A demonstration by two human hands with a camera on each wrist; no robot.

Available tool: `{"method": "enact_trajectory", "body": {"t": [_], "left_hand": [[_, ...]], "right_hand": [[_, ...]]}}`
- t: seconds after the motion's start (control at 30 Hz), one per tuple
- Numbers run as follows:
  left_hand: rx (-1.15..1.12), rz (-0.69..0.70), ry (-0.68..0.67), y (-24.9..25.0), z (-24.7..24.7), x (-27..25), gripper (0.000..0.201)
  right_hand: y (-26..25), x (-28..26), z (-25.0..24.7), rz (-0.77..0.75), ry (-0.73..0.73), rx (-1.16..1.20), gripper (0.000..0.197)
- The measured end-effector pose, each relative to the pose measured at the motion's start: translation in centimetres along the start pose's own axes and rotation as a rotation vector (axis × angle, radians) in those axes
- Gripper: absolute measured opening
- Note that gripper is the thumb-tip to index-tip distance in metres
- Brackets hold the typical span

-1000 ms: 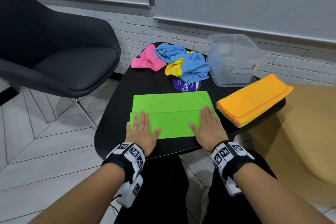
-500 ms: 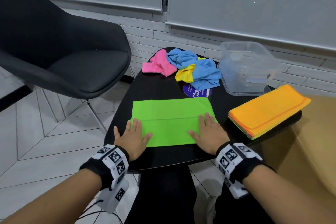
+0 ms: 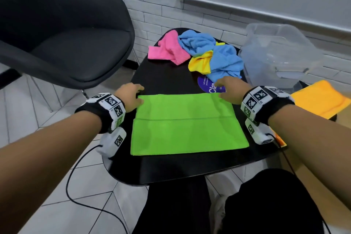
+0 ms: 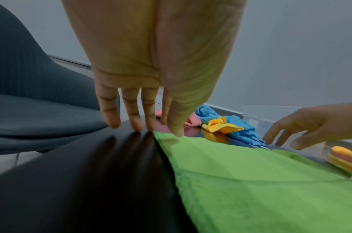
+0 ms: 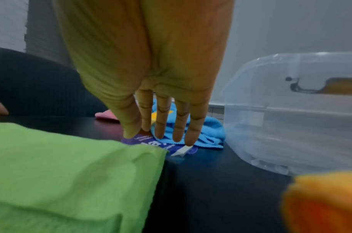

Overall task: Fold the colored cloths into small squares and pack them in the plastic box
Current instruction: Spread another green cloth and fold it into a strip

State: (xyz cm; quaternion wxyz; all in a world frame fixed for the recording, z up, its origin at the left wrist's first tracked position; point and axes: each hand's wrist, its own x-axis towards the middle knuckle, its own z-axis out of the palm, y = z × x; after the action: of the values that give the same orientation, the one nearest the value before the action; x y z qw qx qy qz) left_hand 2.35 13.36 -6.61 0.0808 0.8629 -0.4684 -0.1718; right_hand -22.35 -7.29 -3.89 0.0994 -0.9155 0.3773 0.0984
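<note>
A person sits at a small black table [image 3: 171,80], both forearms stretched out over it. A bright green cloth [image 3: 188,125] lies flat between the hands, folded once so that a seam runs across its middle. The left hand [image 3: 129,97] is at the cloth's far left corner, fingers straight and spread a little; in the left wrist view three fingertips [image 4: 136,124] touch the bare table just beside the corner, while the thumb comes down onto the cloth's edge. It is not gripping anything. The right hand [image 3: 230,91] is at the far right corner, fingers also extended and loosely apart. From the right wrist view its fingertips [image 5: 190,138] reach down toward a round purple sticker [image 3: 209,86] beyond the cloth, but motion blur makes it hard to say whether they touch it.

Just past the right hand's fingers lies a crumpled heap of cloths: blue cloths [image 3: 220,57], a yellow cloth [image 3: 201,61] half buried among them, and a pink cloth [image 3: 168,48] toward the left hand's side. Outward from the right hand stands the clear plastic box [image 3: 281,51], its far side cut off by the frame. A folded stack topped by an orange cloth [image 3: 321,99] lies beside the right wrist, partly hidden behind the wristband. A dark chair [image 3: 62,30] stands beyond the left hand.
</note>
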Motion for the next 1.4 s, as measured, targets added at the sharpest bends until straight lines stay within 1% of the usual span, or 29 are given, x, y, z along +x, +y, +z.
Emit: {"method": "enact_trajectory", "body": {"t": [0.07, 0.13, 0.2, 0.27, 0.33, 0.4, 0.5, 0.63, 0.7, 0.8, 0.87, 0.93, 1.03, 1.13, 1.27, 1.33, 1.4], "left_hand": [[-0.022, 0.013, 0.008, 0.0, 0.3, 0.6, 0.049], [-0.046, 0.015, 0.005, -0.1, 0.4, 1.1, 0.039], [-0.063, 0.02, 0.004, -0.2, 0.4, 1.4, 0.026], [-0.082, 0.025, -0.006, -0.3, 0.5, 1.4, 0.019], [-0.113, 0.036, -0.004, -0.3, 0.5, 1.3, 0.02], [-0.137, 0.039, 0.005, -0.3, 0.4, 1.0, 0.023], [-0.163, 0.047, 0.029, -0.2, 0.2, 0.5, 0.034], [-0.221, 0.082, 0.081, 0.0, -0.5, -0.7, 0.047], [-0.233, 0.115, 0.098, 0.1, -1.1, -1.7, 0.043], [-0.26, 0.164, 0.13, 0.1, -1.8, -3.7, 0.02], [-0.298, 0.175, 0.159, -0.1, -1.8, -5.0, 0.013], [-0.35, 0.187, 0.167, -0.4, -1.6, -6.0, 0.013], [-0.41, 0.217, 0.137, -0.8, -0.7, -7.5, 0.024], [-0.369, 0.294, 0.118, -0.9, 0.5, -8.9, 0.034], [-0.16, 0.353, 0.071, -1.0, 2.1, -10.4, 0.028], [-0.12, 0.362, 0.035, -1.2, 2.9, -10.7, 0.027], [-0.13, 0.365, 0.004, -1.4, 3.6, -10.9, 0.026]], "right_hand": [[0.0, 0.9, 0.8, -0.035, -0.029, 0.019, 0.045], [0.0, 1.6, 1.3, -0.065, -0.032, 0.034, 0.043], [0.0, 2.0, 1.7, -0.078, -0.039, 0.04, 0.038], [0.1, 2.3, 1.9, -0.074, -0.058, 0.054, 0.032], [0.1, 2.3, 1.8, -0.078, -0.05, 0.071, 0.027], [0.0, 1.9, 1.5, -0.09, -0.001, 0.119, 0.021], [-0.1, 0.9, 0.9, -0.116, 0.063, 0.181, 0.013], [0.0, -1.1, 0.2, -0.133, 0.104, 0.214, 0.01], [0.1, -2.2, 0.0, -0.145, 0.126, 0.222, 0.01], [0.3, -4.0, 0.0, -0.162, 0.148, 0.26, 0.015], [0.5, -5.2, 0.4, -0.169, 0.163, 0.303, 0.021], [0.9, -6.3, 0.9, -0.178, 0.17, 0.365, 0.025], [1.3, -8.4, 1.9, -0.19, 0.153, 0.439, 0.023], [1.5, -10.2, 3.0, -0.215, 0.137, 0.416, 0.023], [1.4, -11.7, 4.4, -0.219, 0.1, 0.302, 0.025], [1.4, -12.1, 5.1, -0.213, 0.08, 0.219, 0.025], [1.3, -12.4, 5.6, -0.203, 0.066, 0.186, 0.02]]}}
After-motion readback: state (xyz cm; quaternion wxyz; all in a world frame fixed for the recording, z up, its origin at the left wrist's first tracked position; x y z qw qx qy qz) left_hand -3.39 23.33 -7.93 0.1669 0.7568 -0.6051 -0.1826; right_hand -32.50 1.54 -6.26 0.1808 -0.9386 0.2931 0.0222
